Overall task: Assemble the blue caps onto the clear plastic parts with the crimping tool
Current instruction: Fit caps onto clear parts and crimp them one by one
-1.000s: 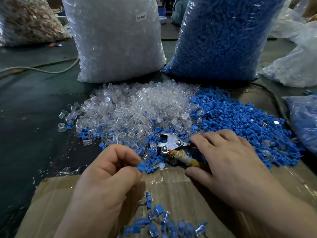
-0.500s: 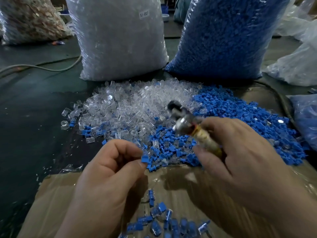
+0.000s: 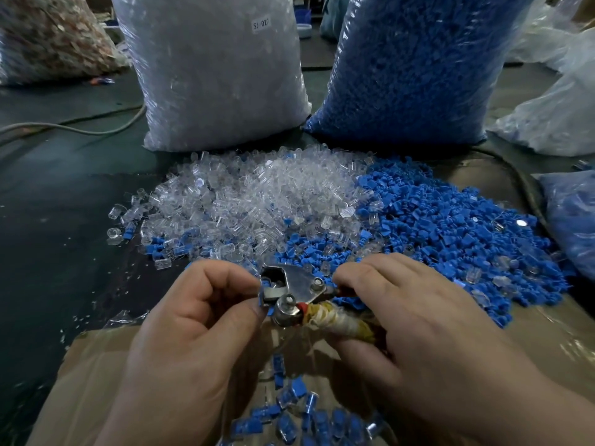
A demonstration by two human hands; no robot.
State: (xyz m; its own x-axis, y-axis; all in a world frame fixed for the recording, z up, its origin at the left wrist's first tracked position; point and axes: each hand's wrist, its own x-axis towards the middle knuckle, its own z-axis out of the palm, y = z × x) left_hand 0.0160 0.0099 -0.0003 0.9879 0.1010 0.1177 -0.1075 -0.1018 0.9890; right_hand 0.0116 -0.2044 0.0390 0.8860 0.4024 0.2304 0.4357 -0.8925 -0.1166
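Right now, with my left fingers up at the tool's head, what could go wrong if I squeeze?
1. Fingertips of the left hand touch the tool at its head; a squeeze may pinch them.
2. The blue cap sits at the opening, mostly hidden; if crooked, it may crimp askew or pop into the loose caps.
3. The right hand grips a worn, wrapped handle, which could slip.

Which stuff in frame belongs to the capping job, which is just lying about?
Job: crimping tool gripped by the right hand; blue cap pinched by the left hand; loose blue caps; clear parts; finished pieces.
Lying about: cable; brownish bag; white bags.
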